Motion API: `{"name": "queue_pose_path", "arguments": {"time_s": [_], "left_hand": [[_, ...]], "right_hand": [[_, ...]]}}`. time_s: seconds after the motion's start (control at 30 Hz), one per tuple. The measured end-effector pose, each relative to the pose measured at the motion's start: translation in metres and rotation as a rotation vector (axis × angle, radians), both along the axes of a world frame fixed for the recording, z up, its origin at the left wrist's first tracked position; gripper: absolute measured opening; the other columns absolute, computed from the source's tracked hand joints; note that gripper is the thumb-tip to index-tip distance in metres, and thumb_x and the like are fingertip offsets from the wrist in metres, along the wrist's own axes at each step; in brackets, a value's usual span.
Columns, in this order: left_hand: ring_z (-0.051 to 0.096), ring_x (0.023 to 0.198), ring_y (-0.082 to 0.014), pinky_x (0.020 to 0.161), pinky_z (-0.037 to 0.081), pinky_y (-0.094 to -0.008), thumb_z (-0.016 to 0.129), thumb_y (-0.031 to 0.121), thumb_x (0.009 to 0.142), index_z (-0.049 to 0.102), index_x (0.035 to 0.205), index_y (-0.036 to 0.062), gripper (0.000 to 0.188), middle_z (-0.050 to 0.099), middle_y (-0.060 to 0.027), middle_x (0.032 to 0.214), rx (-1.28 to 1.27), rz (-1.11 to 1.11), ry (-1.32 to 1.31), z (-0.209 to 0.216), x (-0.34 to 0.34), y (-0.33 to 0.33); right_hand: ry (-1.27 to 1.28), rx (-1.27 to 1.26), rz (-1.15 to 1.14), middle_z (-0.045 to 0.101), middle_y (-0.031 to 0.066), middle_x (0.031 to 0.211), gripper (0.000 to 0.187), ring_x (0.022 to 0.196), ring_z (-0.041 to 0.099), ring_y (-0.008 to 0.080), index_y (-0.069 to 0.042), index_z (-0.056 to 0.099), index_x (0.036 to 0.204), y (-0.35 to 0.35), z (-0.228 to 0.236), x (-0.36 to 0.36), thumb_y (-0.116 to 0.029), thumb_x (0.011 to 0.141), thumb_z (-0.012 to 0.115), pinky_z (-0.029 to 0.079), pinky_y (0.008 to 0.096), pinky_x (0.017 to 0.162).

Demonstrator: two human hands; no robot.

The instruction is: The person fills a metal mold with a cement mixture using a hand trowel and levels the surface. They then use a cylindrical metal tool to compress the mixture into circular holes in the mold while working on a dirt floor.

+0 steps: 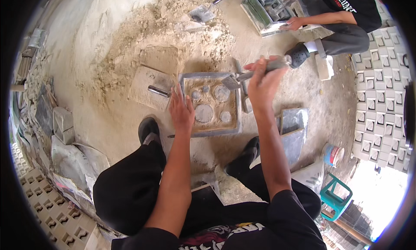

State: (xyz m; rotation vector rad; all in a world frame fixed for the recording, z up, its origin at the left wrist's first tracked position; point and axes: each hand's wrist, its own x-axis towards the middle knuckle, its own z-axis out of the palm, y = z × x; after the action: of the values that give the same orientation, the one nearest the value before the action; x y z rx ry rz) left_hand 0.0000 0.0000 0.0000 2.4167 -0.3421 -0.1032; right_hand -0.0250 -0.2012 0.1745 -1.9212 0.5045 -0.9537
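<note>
Open way from the near side; left, right and far sides hindered.
Between the two shoes (149, 129), a hand has room to reach the square frame (216, 132). The left hand (181, 110) covers part of its left rim, beside a short metal tube (159, 91) on a board (145, 80). The trowel (232, 82) in the right hand (265, 83) overhangs its far right corner; loose sand (167, 24) lies beyond.

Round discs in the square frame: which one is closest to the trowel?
The large upper-right disc: the trowel in the right hand has its blade beside it in view. The other discs sit farther left or lower.
</note>
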Motion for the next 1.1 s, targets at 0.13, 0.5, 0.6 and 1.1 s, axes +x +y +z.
{"name": "queue_pose_path", "arguments": {"time_s": [0.13, 0.5, 0.6, 1.1], "left_hand": [[0.039, 0.13, -0.043, 0.106, 0.033, -0.0483, 0.039, 0.023, 0.099, 0.028, 0.146, 0.0054, 0.052, 0.037, -0.0261, 0.143, -0.004, -0.015, -0.096, 0.004, 0.005, 0.0], [0.041, 0.131, -0.0382, 0.105, 0.033, -0.0471, 0.038, 0.029, 0.099, 0.024, 0.15, 0.0146, 0.055, 0.035, -0.0251, 0.146, -0.027, -0.004, -0.088, -0.008, 0.007, 0.003], [0.041, 0.13, -0.0385, 0.105, 0.033, -0.0472, 0.037, 0.03, 0.099, 0.025, 0.15, 0.0153, 0.054, 0.036, -0.0252, 0.145, -0.046, -0.011, -0.088, -0.011, 0.005, 0.005], [0.038, 0.131, -0.0425, 0.107, 0.033, -0.0478, 0.034, 0.026, 0.101, 0.032, 0.144, 0.0033, 0.049, 0.042, -0.0276, 0.139, -0.076, -0.008, -0.051, -0.004, 0.007, 0.005]], "right_hand": [[-0.012, 0.05, 0.232, 0.052, 0.0076, 0.074, 0.021, 0.062, 0.053, 0.0115, 0.002, 0.036, 0.11, -0.007, 0.006, 0.016, -0.014, 0.1, 0.046, 0.045, 0.0262, 0.057], [-0.1, 0.119, 0.405, 0.047, -0.0013, 0.067, 0.021, 0.055, 0.045, 0.0055, -0.004, 0.041, 0.097, 0.013, -0.009, 0.034, -0.024, 0.101, 0.045, 0.037, 0.023, 0.047], [-0.222, 0.099, 0.35, 0.046, -0.0023, 0.062, 0.028, 0.051, 0.043, 0.0051, -0.005, 0.043, 0.088, 0.022, -0.017, 0.028, -0.03, 0.101, 0.045, 0.035, 0.0223, 0.044], [-0.03, 0.104, 0.134, 0.051, 0.0038, 0.057, 0.029, 0.053, 0.044, 0.0077, 0.0, 0.055, 0.076, 0.047, -0.025, 0.057, -0.022, 0.094, 0.062, 0.037, 0.0259, 0.047]]}}
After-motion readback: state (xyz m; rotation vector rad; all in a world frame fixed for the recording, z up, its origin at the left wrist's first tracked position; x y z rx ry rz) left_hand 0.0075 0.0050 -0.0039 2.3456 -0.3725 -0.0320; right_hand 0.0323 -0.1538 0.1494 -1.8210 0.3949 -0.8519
